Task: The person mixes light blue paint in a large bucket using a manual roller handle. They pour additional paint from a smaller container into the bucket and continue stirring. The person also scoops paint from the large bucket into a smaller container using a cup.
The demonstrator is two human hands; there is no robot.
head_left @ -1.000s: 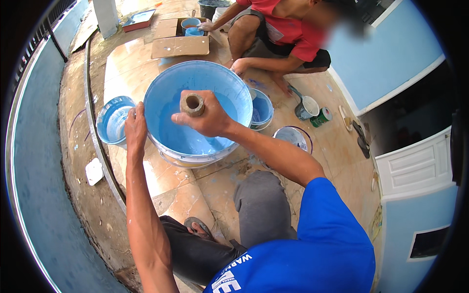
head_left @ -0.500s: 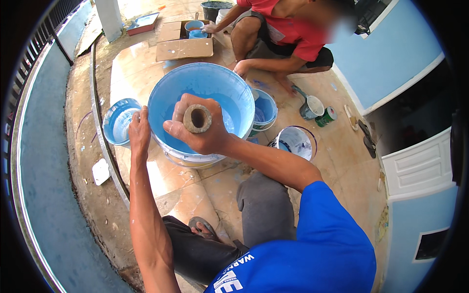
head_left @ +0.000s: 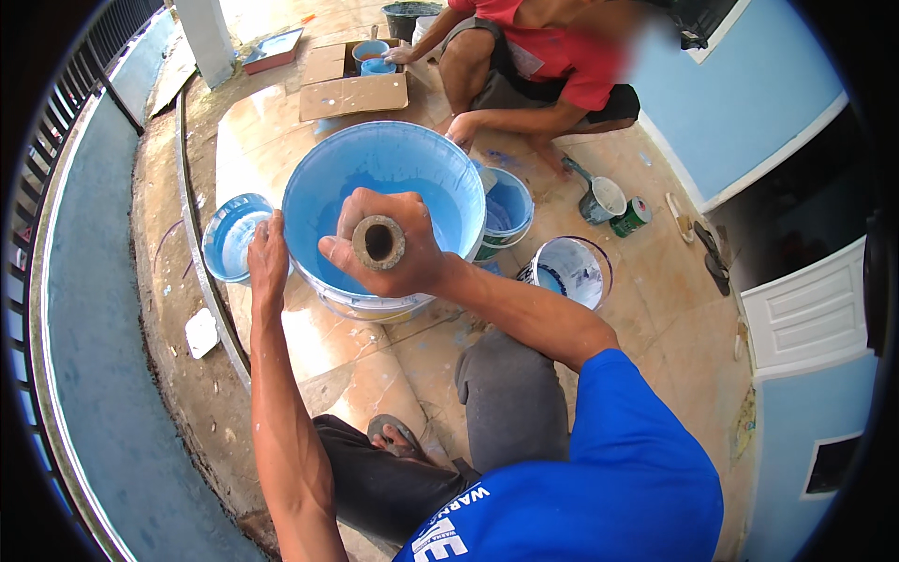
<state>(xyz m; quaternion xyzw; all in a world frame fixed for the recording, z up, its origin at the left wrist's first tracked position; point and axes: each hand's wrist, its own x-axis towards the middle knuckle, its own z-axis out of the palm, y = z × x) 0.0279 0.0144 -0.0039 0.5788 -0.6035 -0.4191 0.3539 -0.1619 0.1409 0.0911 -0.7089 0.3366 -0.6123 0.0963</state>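
Head view: right hand (head_left: 419, 245) fisted around hollow pipe (head_left: 378, 263).

The right hand (head_left: 403, 229) grips a hollow pipe (head_left: 379, 244) over a tub (head_left: 426, 157) of blue paint (head_left: 321, 229); the left hand (head_left: 269, 253) is between tub and pail (head_left: 216, 245). Beyond, 1 person (head_left: 543, 51) in red squats beside a box (head_left: 354, 98) holding 2 cups (head_left: 377, 66).

My single feed comes off the wearer's head: a wide fisheye pitched steeply down and forward, close above the blue shirt (head_left: 618, 450) and both forearms (head_left: 288, 421), centred near the large bucket (head_left: 393, 155), taking in the co-worker (head_left: 557, 61) beyond and bending the low wall (head_left: 98, 281) at left
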